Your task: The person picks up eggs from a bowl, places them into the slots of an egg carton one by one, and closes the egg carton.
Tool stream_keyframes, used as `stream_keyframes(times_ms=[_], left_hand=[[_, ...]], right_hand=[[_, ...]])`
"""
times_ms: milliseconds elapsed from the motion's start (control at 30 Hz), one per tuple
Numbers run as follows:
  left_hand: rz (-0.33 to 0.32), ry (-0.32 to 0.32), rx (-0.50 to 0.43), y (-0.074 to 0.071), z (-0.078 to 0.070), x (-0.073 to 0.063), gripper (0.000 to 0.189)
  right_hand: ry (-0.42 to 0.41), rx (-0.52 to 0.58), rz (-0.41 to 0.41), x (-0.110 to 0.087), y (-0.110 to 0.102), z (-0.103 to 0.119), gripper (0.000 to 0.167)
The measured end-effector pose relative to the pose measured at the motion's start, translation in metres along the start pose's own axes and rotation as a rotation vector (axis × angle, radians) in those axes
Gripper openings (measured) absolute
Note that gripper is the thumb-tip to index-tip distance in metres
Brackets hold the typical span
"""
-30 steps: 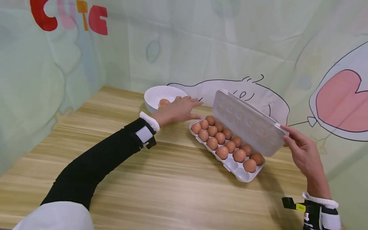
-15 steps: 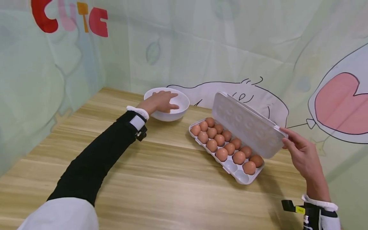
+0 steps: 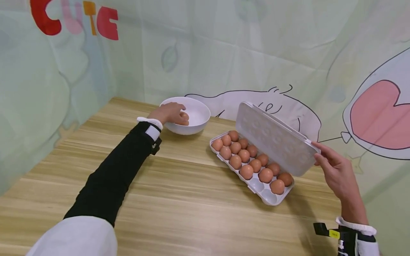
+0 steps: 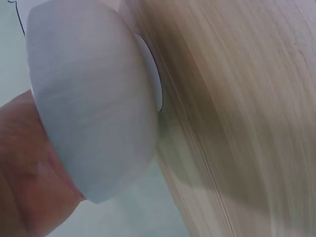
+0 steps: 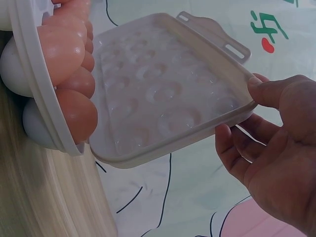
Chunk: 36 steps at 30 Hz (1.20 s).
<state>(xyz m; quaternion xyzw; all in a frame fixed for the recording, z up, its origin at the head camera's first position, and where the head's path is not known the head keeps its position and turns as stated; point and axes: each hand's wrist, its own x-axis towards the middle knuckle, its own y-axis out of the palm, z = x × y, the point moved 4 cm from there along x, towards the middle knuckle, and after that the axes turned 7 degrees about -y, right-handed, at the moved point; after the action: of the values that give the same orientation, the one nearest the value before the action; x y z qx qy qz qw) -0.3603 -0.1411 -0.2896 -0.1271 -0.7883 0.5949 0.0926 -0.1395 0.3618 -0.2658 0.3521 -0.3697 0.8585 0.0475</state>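
Inside a white bowl (image 3: 200, 115) at the back left, my left hand (image 3: 166, 113) reaches over the near rim with bent fingers and thumb around a brown egg (image 3: 184, 115); another egg seems to lie just below it. The left wrist view mostly shows the bowl's outer wall (image 4: 94, 98), with part of the hand (image 4: 29, 168) behind it. My right hand (image 3: 337, 174) pinches the corner of the raised, translucent lid (image 5: 158, 94) of an egg box, thumb on one face and fingers beneath. Brown eggs (image 3: 244, 155) fill most cups of its white base (image 3: 270, 201); two front cups hold none.
The wooden table (image 3: 179, 199) carries the bowl and the egg box, with a gap between them. A printed fabric backdrop (image 3: 208, 53) stands close behind both, and another fabric wall (image 3: 32, 106) runs along the left side.
My left hand has drawn back leftward from between the egg box and the bowl, then gone down into the bowl, its fingers closing around an egg. The right hand keeps the lid raised.
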Motion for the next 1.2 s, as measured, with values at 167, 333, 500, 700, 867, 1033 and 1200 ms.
stream_keyframes(times_ms=[167,333,500,700,867,1033,1200], left_hand=[[0.007,0.0,-0.005,0.0,-0.008,0.0,0.026],[0.084,-0.036,-0.002,0.002,-0.01,0.0,0.018],[0.117,-0.003,-0.022,0.006,-0.011,0.004,0.023],[0.126,-0.015,-0.057,0.008,-0.004,0.006,0.026],[0.059,-0.06,-0.058,0.002,0.003,0.008,0.021],[0.012,0.034,-0.102,-0.01,-0.005,0.009,0.047],[-0.047,0.122,-0.249,-0.025,-0.03,0.006,0.044]], right_hand=[[0.008,-0.001,-0.006,-0.001,-0.001,0.002,0.039],[0.013,0.012,-0.009,-0.003,-0.002,0.005,0.04],[0.0,0.03,-0.016,-0.005,-0.003,0.008,0.039],[-0.012,0.042,-0.011,-0.002,0.0,0.012,0.039],[-0.012,0.057,-0.007,0.002,0.003,0.012,0.038],[-0.007,0.065,-0.003,0.002,0.005,0.011,0.037],[0.007,0.061,-0.009,0.001,0.005,0.008,0.038]])
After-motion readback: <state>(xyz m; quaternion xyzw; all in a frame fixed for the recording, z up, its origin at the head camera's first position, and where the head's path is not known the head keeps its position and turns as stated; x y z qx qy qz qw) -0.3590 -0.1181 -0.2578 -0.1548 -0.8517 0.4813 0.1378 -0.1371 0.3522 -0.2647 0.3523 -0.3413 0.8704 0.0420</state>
